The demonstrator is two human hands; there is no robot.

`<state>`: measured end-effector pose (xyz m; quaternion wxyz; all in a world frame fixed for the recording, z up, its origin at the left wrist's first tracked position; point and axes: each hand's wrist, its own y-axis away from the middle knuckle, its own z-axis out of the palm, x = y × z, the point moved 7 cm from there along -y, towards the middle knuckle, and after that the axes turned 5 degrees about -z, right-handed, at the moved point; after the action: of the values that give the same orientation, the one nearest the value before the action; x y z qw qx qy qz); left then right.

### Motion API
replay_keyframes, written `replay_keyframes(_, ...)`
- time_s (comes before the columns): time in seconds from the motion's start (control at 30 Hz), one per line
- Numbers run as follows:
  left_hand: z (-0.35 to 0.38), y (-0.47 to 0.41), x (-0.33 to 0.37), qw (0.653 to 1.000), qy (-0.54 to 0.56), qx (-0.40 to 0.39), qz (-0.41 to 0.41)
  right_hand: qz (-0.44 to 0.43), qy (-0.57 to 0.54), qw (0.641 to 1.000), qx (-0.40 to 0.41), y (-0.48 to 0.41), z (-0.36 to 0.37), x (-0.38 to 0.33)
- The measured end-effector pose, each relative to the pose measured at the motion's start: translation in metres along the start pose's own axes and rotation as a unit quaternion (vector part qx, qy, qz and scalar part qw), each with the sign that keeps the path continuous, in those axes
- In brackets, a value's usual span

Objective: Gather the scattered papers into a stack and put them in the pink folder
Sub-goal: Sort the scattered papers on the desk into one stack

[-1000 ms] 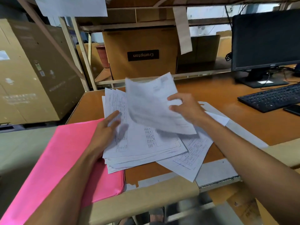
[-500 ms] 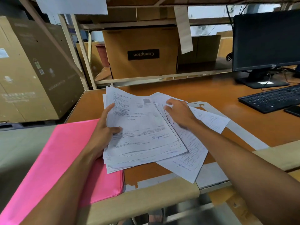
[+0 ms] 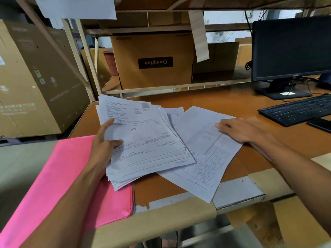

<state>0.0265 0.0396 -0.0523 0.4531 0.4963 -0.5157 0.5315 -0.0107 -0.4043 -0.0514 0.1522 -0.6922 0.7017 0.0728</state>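
Change: compared with half a second ago, the right hand (image 3: 240,129) is sitting further out to the right, away from the stack (image 3: 143,140) and onto the loose sheets (image 3: 206,149); the left hand (image 3: 103,149) is keeping its place at the stack's left edge.
Left grip: I am seeing the thumb lying across the top page and a finger pointing up along the edge, so this hand is pinching the stack. The fingers underneath are hidden from me.
Right grip: the fingers are lying flat and nearly straight on the top loose sheet, pressing down and clasping nothing.
Papers: the stack is resting on the desk (image 3: 223,97), its near left corner overhanging the pink folder (image 3: 62,176). The loose sheets are fanning out from under its right side toward the near desk edge.
Folder: it is lying closed at the left, partly under my left forearm.
Handling: I am judging the sheets to be light, limp and slick against one another. A single sheet is likely to bend or slide rather than lift cleanly, and the stack's edges are already stepping apart.
Where to hold: I am expecting a flat palm to drag the loose sheets toward the stack well. For lifting, a pinch on a long edge with the other hand supporting underneath looks safest.
Relative position: the loose sheets are lying directly under the right fingertips, and the stack is lying just right of the left palm.
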Motion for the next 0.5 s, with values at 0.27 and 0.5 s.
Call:
replay_keyframes(0.27, 0.001, -0.002, -0.003, 1.000, -0.014, -0.006, -0.009, 0.111, 0.036, 0.989, 0.089, 0.007, -0.014, 0.049)
replay_keyframes(0.5, 0.000, -0.002, -0.004, 1.000, -0.017, -0.006, -0.016, 0.099, 0.059, 0.991, -0.070, -0.006, 0.029, 0.026)
